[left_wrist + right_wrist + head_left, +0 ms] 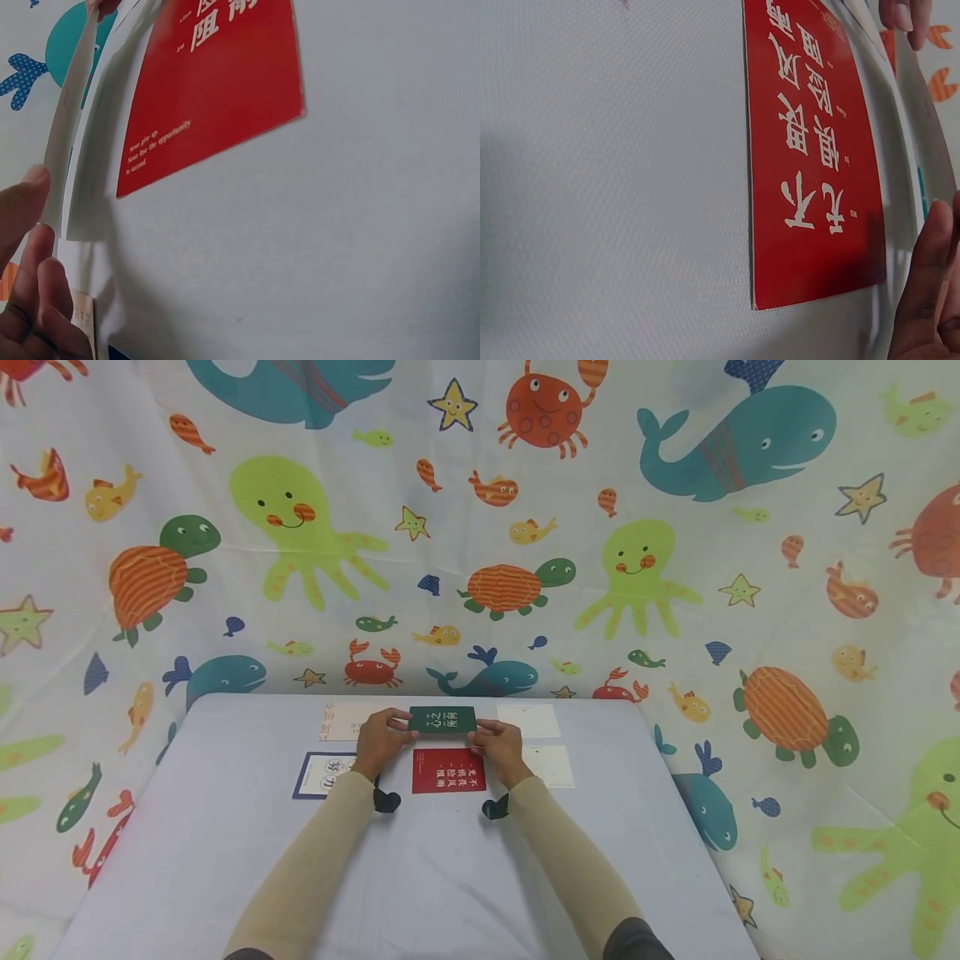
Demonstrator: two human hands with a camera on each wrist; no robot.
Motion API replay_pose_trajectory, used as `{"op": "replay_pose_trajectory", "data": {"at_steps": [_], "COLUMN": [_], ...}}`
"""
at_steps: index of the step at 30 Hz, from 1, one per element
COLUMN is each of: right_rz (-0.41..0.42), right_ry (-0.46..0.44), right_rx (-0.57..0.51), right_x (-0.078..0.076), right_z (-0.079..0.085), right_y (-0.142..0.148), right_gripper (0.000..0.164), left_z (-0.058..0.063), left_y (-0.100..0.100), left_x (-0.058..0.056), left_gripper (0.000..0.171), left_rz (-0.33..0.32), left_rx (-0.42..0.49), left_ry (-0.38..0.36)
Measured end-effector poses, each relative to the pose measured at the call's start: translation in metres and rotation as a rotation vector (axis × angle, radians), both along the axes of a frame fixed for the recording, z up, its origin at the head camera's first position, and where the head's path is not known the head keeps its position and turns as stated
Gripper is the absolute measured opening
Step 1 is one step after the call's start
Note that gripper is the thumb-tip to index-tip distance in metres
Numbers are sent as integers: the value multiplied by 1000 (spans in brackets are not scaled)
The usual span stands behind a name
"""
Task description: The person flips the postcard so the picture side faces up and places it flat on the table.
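A dark green booklet (442, 720) with white characters is held at its two short ends, toward the back of the table. My left hand (378, 745) pinches its left end between thumb and fingers, and my right hand (504, 750) pinches the right end. In the left wrist view its pale leaves (66, 142) appear nearly edge-on, with a gap between them. Just in front lies a red booklet (450, 771) with white characters, flat on the table and touched by neither hand.
On the left lie a pale card (345, 722) and a blue-bordered card (303, 777), each partly hidden by my left hand or arm. Two whitish cards (536, 720) lie on the right. Behind the white table (225, 827) hangs a sea-animal printed cloth (450, 668).
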State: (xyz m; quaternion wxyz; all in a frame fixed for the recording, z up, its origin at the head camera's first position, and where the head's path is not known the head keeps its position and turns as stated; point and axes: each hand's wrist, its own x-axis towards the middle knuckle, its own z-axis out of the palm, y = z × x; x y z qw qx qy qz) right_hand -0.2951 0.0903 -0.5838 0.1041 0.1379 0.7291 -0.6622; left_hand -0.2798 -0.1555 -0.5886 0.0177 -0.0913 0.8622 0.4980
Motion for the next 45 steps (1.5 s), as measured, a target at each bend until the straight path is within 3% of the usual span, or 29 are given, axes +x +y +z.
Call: {"op": "replay_pose_trajectory", "data": {"at_steps": [18,27,45], "right_rz": [-21,-30,-36], "right_ry": [-17,-14,27], "right_rx": [58,75,102], "right_x": [-2,-2,4], "right_z": [-13,-10,-9], "right_y": [1,-1,1], "right_gripper": [29,27,26], "left_z": [-11,-8,-7], "left_y": [0,0,1], "left_x": [-2,0,3], "left_gripper": [35,33,33], "left_rz": [21,13,17], "left_rx": [-54,-68,-64], "left_ry": [8,45,23]}}
